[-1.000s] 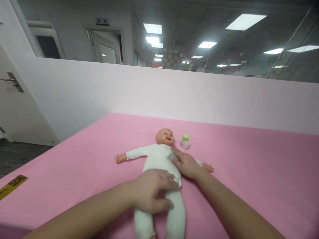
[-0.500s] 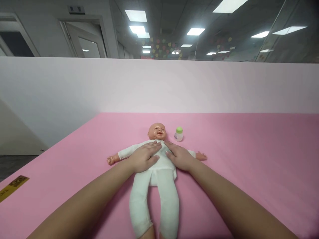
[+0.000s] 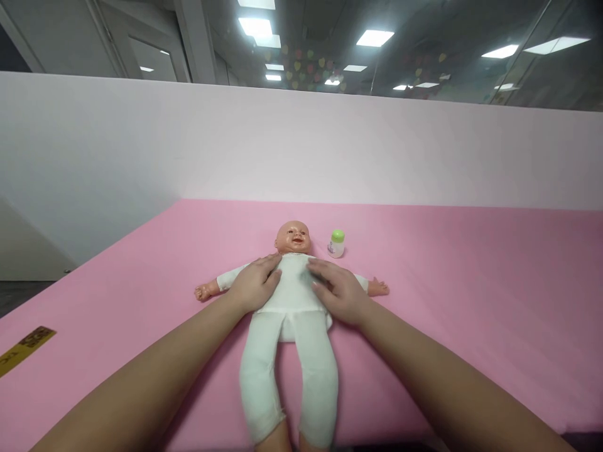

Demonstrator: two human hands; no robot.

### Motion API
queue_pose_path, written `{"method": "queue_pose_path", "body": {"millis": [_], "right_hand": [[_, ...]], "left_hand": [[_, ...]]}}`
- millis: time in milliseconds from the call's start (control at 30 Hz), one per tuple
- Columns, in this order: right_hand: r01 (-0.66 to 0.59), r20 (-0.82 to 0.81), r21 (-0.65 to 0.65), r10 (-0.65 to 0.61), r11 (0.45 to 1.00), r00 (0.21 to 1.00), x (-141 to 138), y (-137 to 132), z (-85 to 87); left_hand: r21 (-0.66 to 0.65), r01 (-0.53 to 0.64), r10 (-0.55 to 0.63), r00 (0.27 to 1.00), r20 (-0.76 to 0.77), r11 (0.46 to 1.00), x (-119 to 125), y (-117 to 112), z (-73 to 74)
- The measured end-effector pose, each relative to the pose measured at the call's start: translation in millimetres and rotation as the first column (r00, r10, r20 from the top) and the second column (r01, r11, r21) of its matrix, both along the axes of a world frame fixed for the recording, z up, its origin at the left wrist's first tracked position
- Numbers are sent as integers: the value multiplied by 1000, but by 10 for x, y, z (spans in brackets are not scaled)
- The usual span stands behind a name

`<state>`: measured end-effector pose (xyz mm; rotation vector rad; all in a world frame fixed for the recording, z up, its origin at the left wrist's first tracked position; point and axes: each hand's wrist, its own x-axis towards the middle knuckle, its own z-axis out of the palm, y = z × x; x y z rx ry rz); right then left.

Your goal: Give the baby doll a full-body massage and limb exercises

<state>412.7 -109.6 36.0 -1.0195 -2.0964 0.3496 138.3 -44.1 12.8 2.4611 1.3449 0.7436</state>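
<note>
A baby doll [image 3: 294, 282] in white clothes lies on its back on a pink surface, arms stretched out sideways and legs toward me. My left hand [image 3: 257, 282] rests against the doll's chest and shoulder on the left side, fingers extended. On the right side, my right hand [image 3: 340, 292] is at the doll's chest with its fingers stretched out and slightly lifted; whether the fingertips touch the cloth I cannot tell. Neither hand grips anything. The doll's feet are partly cut off by the lower picture edge.
A small bottle [image 3: 336, 245] with a green cap stands right of the doll's head. A yellow label strip [image 3: 26, 351] is on the pink tabletop [image 3: 471, 301] at the left. Behind it rises a white panel [image 3: 301, 144], with a door [image 3: 146, 44] beyond.
My left hand has slid outward from the middle of the doll's chest to its left side. My right hand's fingers have lifted a little. The camera view has shifted and tilted slightly.
</note>
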Motion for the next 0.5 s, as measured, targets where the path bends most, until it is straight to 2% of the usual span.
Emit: {"method": "queue_pose_path", "body": {"millis": [33, 100, 167, 233, 300, 333, 433, 500], "right_hand": [[-120, -38, 53, 122, 991, 992, -47, -114, 70], [-350, -80, 163, 366, 923, 927, -174, -367, 219], [-524, -103, 148, 540, 839, 835, -312, -583, 327], [-628, -85, 142, 642, 765, 762, -410, -679, 351], [-634, -30, 113, 641, 765, 767, -432, -629, 295], [-601, 10, 82, 603, 795, 798, -414, -561, 249], [-386, 158, -59, 390, 921, 907, -295, -299, 115], [-229, 232, -130, 254, 965, 939, -221, -154, 58]], "left_hand": [[5, -9, 9, 1000, -1, 1000, 11, -4, 0], [4, -17, 17, 1000, 2, 1000, 28, -14, 3], [-2, -22, 22, 1000, 6, 1000, 39, -24, 5], [-7, -26, 26, 1000, 8, 1000, 43, -32, 6], [-14, -25, 25, 1000, 7, 1000, 41, -35, 6], [-20, -21, 22, 1000, 6, 1000, 37, -35, 6], [-47, -2, 2, 1000, 0, 999, 24, -30, 6], [-54, 16, -16, 1000, -3, 998, 17, -23, 6]]}}
